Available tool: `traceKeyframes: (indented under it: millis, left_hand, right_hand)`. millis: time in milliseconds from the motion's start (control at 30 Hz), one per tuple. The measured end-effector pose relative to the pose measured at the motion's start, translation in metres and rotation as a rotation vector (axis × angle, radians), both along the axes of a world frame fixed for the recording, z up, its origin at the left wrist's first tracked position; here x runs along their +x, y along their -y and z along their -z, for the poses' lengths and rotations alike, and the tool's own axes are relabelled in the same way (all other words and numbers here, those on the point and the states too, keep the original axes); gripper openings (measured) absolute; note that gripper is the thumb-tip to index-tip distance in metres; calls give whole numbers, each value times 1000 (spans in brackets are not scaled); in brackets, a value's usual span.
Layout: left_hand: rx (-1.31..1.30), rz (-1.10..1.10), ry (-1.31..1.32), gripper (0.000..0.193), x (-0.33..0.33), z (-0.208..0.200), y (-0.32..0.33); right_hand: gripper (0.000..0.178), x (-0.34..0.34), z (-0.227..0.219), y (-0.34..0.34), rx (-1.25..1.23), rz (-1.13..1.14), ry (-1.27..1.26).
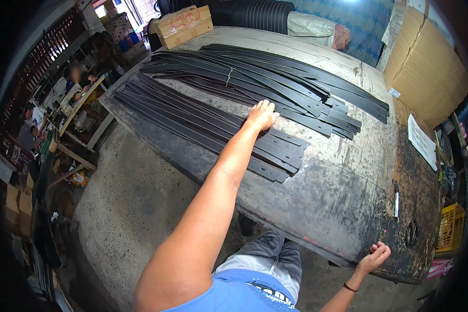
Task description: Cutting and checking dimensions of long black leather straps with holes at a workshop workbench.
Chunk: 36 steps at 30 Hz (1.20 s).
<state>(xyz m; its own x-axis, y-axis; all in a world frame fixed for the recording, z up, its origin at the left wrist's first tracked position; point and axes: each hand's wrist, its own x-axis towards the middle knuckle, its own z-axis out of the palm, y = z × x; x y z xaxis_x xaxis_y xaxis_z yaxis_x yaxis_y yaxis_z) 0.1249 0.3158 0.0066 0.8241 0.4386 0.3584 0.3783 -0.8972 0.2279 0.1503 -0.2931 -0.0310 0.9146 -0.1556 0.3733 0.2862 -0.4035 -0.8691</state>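
The left hand (262, 115), fingers curled, touches the black slotted strips (213, 125), though whether it grips one I cannot tell; the right hand (373, 259), loosely curled, is at the table's (333, 197) near edge toward the right corner, palm hidden. The strips, bundled toward the left corner, look flexible, smooth and singly light, probably best taken near their ends with mid-length support
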Motion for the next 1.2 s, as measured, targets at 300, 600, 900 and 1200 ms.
traceKeyframes:
  millis: [300, 600, 900, 1200]
  left_hand:
    - [152, -1, 153, 39, 51, 5, -50]
    - [363, -52, 111, 36, 63, -10, -59]
    - [436, -88, -31, 33, 48, -31, -54]
    - [203, 242, 90, 29, -123, -50, -21]
  right_hand:
    - [23, -5, 0, 1, -5, 78, -36]
    - [25, 6, 19, 24, -8, 64, -20]
    - [26, 5, 14, 13, -30, 120, 41]
    - [24, -1, 4, 1, 27, 72, 83]
